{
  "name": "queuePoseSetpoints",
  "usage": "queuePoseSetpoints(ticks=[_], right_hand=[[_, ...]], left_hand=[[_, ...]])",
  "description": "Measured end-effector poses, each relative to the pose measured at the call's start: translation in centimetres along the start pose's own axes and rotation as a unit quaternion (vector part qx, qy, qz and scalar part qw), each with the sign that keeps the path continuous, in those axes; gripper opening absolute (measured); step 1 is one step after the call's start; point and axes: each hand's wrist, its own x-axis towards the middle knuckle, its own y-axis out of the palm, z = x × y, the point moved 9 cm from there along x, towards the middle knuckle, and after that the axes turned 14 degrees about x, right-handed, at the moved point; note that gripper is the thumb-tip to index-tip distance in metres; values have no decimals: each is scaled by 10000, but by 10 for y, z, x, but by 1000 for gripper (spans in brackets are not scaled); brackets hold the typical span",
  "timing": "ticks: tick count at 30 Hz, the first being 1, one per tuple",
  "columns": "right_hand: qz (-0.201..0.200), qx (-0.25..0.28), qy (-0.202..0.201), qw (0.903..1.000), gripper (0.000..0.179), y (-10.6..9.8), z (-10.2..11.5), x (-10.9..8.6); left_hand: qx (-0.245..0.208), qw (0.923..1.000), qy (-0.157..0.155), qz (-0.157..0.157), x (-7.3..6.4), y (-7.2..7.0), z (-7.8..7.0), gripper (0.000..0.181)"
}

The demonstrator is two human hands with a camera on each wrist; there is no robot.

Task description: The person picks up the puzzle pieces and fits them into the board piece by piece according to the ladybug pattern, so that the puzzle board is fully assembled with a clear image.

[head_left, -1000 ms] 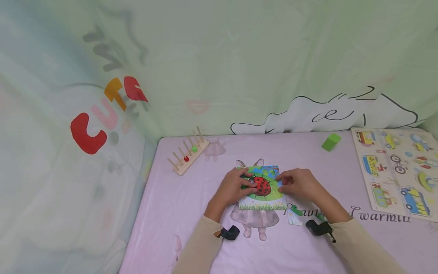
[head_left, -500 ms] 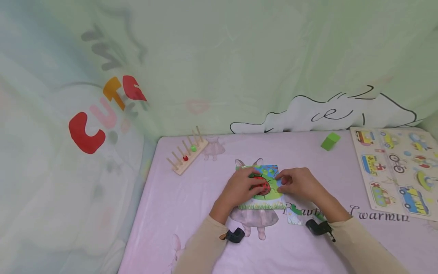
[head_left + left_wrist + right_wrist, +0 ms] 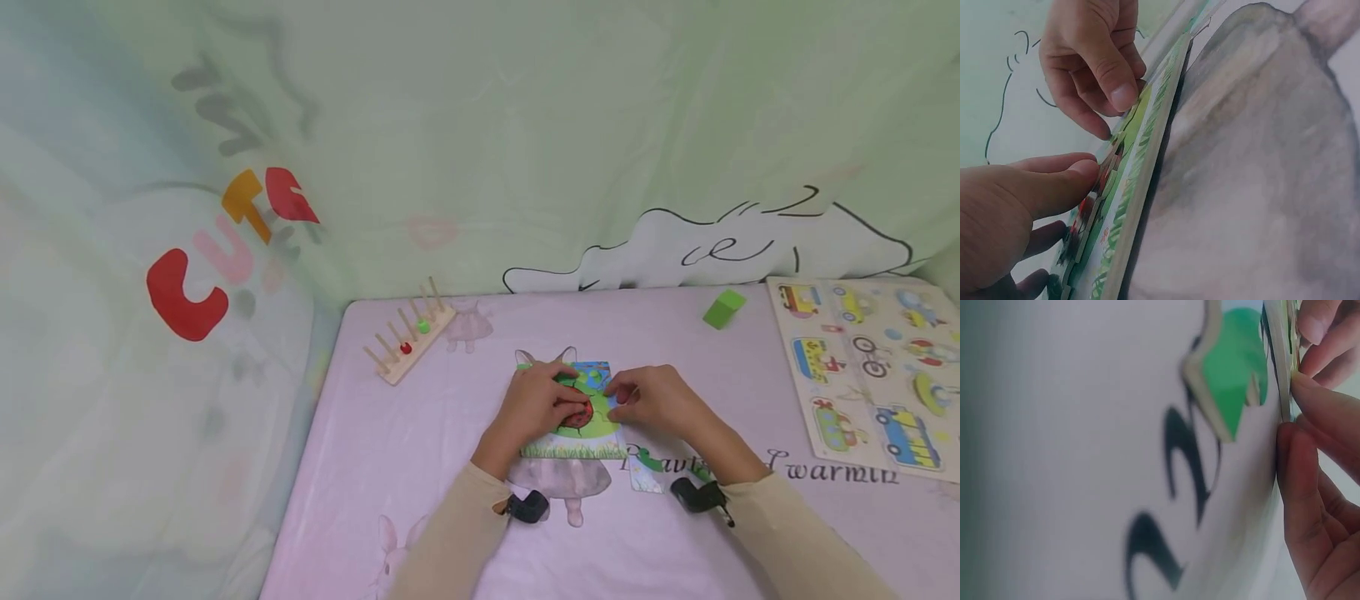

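A square ladybug jigsaw puzzle (image 3: 573,451) lies between the hands, with grass along its near edge and a red ladybug in the middle. Across its left half lies my left hand (image 3: 534,402), fingers extended, thumb and index tips touching the ladybug pieces. The left wrist view shows raised piece edges at these fingertips. My right hand (image 3: 654,402) pinches at the puzzle's right edge; in the right wrist view its thumb (image 3: 1316,397) is on the picture side. A loose puzzle piece (image 3: 647,477) with green on it rests just right of the puzzle, partly below the right wrist.
At the back left stands a wooden peg rack (image 3: 411,348) with a red bead and a green bead. A green block (image 3: 724,309) sits at the back right. A wooden vehicle puzzle board (image 3: 840,333) lies at the far right. Printed cloth (image 3: 480,167) hangs behind the table.
My left hand has slid to the right over the puzzle, from the ladybug's left side onto its middle. The right hand has stayed at the right edge.
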Motion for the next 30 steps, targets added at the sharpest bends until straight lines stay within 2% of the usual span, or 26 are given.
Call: queuePoseSetpoints(ticks=[4,11,17,24,30], right_hand=[[46,30,-47,10000,24,0,1,1],[165,95,78,9998,23,1,-2,4],[219,107,121,9996,25,1,-2,6],[333,22,130,9994,28,3,-1,10],[527,64,96,9985,34,5,1,12]], left_hand=[[-195,9996,-124,184,1,3,3,16],[-474,9985,-158,218,2,6,6,17],[-556,9977,-238,314,4,8,8,17],[-631,9974,-211,281,5,8,7,18],[-815,9948,-387,470,6,8,8,19]])
